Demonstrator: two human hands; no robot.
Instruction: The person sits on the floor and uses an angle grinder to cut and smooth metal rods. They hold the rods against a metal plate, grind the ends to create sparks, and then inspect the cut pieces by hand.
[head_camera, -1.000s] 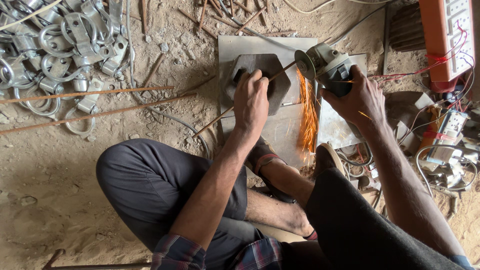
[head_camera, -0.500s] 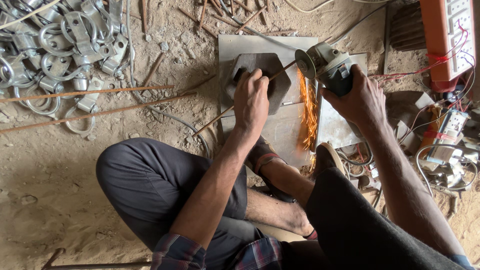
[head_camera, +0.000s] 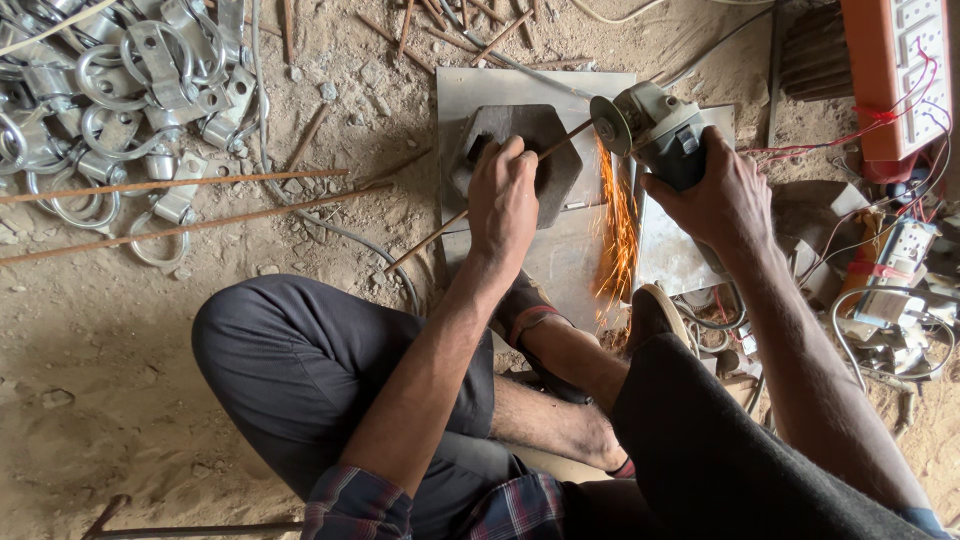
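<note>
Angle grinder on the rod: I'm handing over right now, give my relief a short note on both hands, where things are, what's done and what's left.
Left hand: pressing the thin rusty metal rod down on the dark hexagonal metal block, fingers over it.
Right hand: gripping the grey angle grinder; its disc meets the rod at the block's right edge, and orange sparks fly toward the person's legs.
The block sits on a flat grey steel plate on the sandy floor.
Done: the cut is started.
Left: the rod is not visibly severed.
Two more long rods and a pile of silver clamps lie to the left.
</note>
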